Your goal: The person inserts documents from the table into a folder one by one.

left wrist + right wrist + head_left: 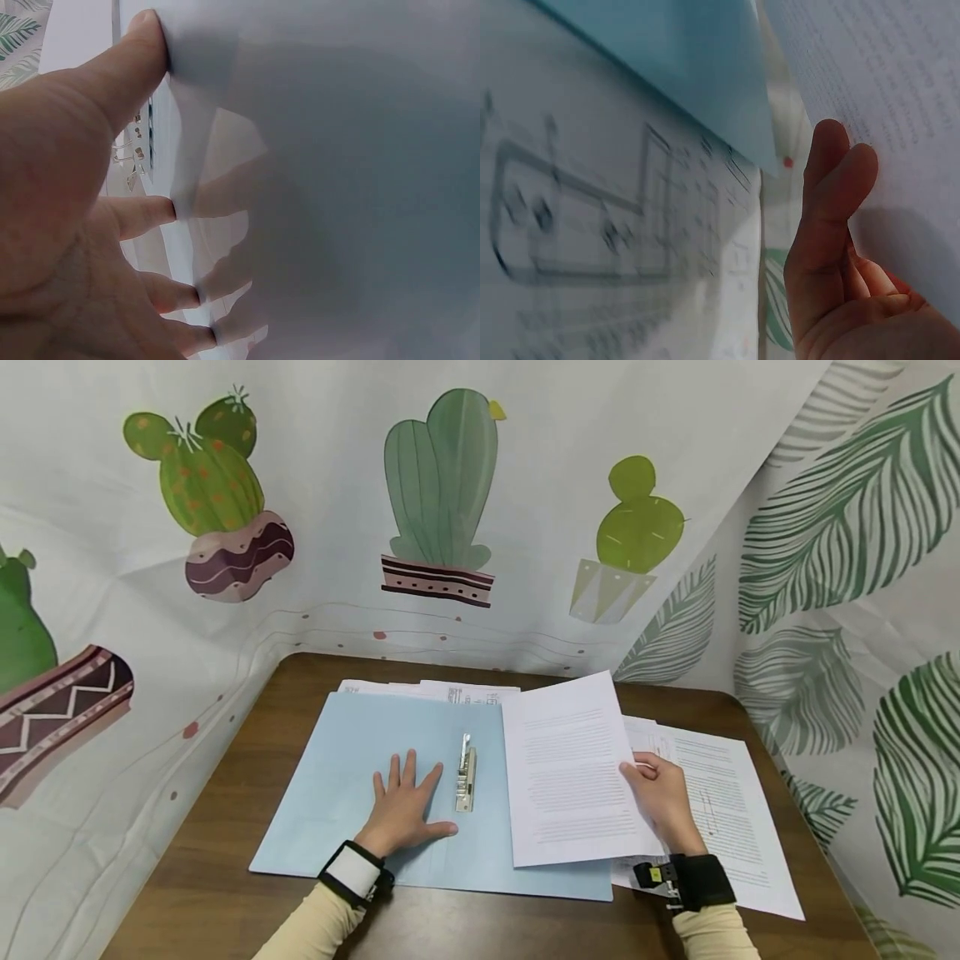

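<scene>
A light blue folder (322,777) lies spread open on the table, with a metal lever clip (466,777) fixed near its middle. My left hand (405,814) rests on the folder just left of the clip, fingers spread and their tips touching the surface, as the left wrist view also shows. Between thumb and fingers, my right hand (663,797) pinches the right edge of a printed sheet (573,777). That sheet is tilted over the folder's right part. In the right wrist view the fingers (829,180) lie against the sheet's underside.
More printed sheets (738,810) lie on the right of the table, partly under the held sheet. Other papers (472,693) stick out behind the folder's far edge. The brown table (202,835) meets a cactus-patterned cloth (330,568) at the back.
</scene>
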### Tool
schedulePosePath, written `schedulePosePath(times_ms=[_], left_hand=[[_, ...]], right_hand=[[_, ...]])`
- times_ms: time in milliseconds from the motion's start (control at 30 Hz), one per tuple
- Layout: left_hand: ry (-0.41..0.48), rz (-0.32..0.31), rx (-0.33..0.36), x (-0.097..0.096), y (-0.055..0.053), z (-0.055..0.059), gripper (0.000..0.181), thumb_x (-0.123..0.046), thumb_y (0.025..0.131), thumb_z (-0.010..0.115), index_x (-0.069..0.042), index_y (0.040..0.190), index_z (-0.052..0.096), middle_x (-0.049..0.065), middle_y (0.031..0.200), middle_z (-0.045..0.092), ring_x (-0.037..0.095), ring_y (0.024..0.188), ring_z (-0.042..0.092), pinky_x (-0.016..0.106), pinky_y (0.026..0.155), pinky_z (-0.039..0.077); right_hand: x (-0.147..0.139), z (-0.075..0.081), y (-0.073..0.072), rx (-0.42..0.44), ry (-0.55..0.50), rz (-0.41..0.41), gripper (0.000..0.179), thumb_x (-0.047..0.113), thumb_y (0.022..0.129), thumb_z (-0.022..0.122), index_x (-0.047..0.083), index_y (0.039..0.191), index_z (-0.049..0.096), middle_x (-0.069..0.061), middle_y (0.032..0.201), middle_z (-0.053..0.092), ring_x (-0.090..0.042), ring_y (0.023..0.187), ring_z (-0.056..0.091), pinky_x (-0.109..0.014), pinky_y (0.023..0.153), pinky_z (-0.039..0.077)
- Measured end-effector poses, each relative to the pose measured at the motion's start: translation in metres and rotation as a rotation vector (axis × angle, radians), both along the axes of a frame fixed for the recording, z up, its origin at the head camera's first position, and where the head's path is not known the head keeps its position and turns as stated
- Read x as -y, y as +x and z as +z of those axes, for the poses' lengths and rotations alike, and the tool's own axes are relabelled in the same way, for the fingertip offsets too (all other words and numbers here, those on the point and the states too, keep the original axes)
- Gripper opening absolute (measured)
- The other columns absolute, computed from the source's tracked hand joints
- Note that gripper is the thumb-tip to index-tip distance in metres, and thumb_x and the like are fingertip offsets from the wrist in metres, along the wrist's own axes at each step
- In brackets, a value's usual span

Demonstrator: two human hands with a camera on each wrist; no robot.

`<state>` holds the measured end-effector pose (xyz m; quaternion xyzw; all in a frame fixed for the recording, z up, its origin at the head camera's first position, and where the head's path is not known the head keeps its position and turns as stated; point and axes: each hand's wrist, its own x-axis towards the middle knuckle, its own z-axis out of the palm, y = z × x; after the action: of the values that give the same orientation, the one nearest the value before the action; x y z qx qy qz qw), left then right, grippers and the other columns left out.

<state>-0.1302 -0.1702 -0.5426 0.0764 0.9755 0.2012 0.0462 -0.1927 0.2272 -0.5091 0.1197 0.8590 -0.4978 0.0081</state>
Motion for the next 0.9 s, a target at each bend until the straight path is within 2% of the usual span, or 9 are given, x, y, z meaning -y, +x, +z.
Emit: schedulePosePath(times_ms=[533,733,900], left_hand=[[-0.019,0.001,0.020,-0.001,-0.001,0.002,0.102,-0.062,0.075,0.084,-0.007,0.154,0.047,0.038,0.162,0.019,0.061,0.148,0.010,0.082,0.109,0.012],[-0.012,0.005,0.016,-0.001,-0.001,0.002,0.102,-0.061,0.075,0.084,-0.007,0.153,0.047,0.037,0.162,0.019,0.061,0.148,0.010,0.081,0.109,0.011],[-0.013,0.008,0.012,-0.001,-0.001,0.004,0.101,-0.061,0.076,0.084,-0.007,0.153,0.048,0.037,0.162,0.019,0.061,0.148,0.010,0.081,0.109,0.011]], right_hand=[[0.039,-0.018,0.008,0.055,-0.116,0.028,0.036,0.019,0.101,0.066,0.001,0.133,0.064,-0.018,0.110,0.074,-0.018,0.081,0.072,-0.025,0.063,0.054],[0.048,-0.022,0.011,0.072,-0.127,0.021,0.029,0.019,0.100,0.068,0.004,0.125,0.069,-0.014,0.102,0.076,-0.018,0.077,0.071,-0.026,0.061,0.053],[0.054,-0.025,0.014,0.056,-0.120,0.025,0.028,0.018,0.100,0.068,0.004,0.125,0.070,-0.015,0.102,0.077,-0.018,0.076,0.072,-0.026,0.061,0.053]])
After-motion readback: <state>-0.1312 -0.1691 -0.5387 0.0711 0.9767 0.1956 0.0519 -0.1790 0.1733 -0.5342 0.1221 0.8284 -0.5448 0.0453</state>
